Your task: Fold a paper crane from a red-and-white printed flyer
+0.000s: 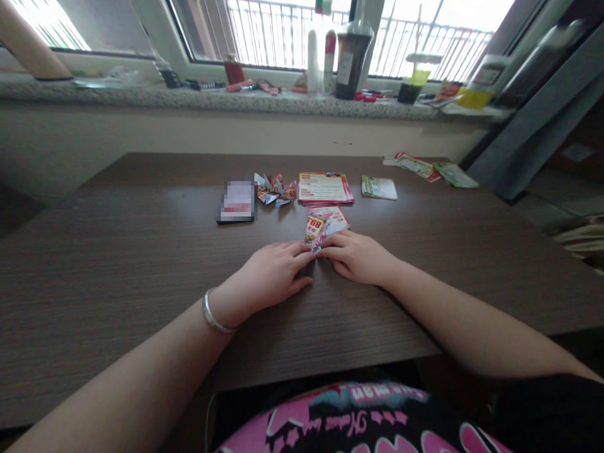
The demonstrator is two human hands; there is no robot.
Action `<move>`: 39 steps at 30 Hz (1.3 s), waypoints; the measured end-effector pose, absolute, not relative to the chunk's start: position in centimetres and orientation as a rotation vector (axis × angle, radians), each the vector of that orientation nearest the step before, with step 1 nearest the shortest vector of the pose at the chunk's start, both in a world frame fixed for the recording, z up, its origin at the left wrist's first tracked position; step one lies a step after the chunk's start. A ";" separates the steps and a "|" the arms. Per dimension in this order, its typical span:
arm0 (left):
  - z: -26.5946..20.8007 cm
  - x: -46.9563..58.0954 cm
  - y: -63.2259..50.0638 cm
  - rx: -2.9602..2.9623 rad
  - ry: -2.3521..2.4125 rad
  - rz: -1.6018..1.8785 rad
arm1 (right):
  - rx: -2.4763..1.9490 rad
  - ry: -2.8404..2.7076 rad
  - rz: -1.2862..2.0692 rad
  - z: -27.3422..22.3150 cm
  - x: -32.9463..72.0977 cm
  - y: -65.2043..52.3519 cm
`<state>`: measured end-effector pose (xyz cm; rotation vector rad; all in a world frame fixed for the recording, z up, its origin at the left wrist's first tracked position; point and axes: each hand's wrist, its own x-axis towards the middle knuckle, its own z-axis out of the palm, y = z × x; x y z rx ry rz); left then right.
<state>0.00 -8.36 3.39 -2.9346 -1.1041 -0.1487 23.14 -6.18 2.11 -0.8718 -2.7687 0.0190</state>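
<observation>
Over the near half of the brown wood-grain desk (141,264), two bare forearms slant inward, the left hand (280,274) wearing a silver metal bangle (214,314) at the wrist. The left hand is loosely spread, not closed: its fingertips rest at the near end of a folded leaflet of glossy yellow, white and red paper (314,228), while its thumb lies apart on the bare desk. The right hand (361,258) comes from the other side, fingers lightly bent over the leaflet's right edge; whether its fingers and thumb pinch the paper, I cannot tell. Neither hand is nearer, since both touch the leaflet, and their fingertips almost meet at its narrow end. From there the leaflet lies forward, its tapered tip pointing back toward the person and its broader part opening away. Its long axis runs away from the body, leaning slightly right. Just beyond the broad end sits a stack of rectangular white leaflets with red and orange borders (324,187); whether the two touch is unclear. Left of that stack lies a cluster of folded, multicoloured paper pieces (275,190), then a flat black-edged rectangular object with a blurred face (236,202). To the right is a small green-and-white paper stack (380,188). Farthest, bottles and small items line a speckled stone windowsill (278,102).
</observation>
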 end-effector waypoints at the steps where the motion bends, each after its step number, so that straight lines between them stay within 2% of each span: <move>1: 3.4 0.0 -8.4 -2.935 -1.103 -0.160 | -0.870 -2.765 0.024 2.1 23.1 -6.2; 12: 3.4 0.2 -8.4 -2.913 -1.092 -0.128 | -1.077 -2.715 -0.030 2.4 23.0 -6.0; 20: 3.4 0.1 -8.4 -2.941 -1.111 -0.134 | -1.408 -2.645 -0.174 3.0 24.2 -5.4; 39: 4.3 -0.3 -8.3 -3.052 -1.156 -0.074 | -1.805 -2.438 -0.176 3.3 25.7 -4.2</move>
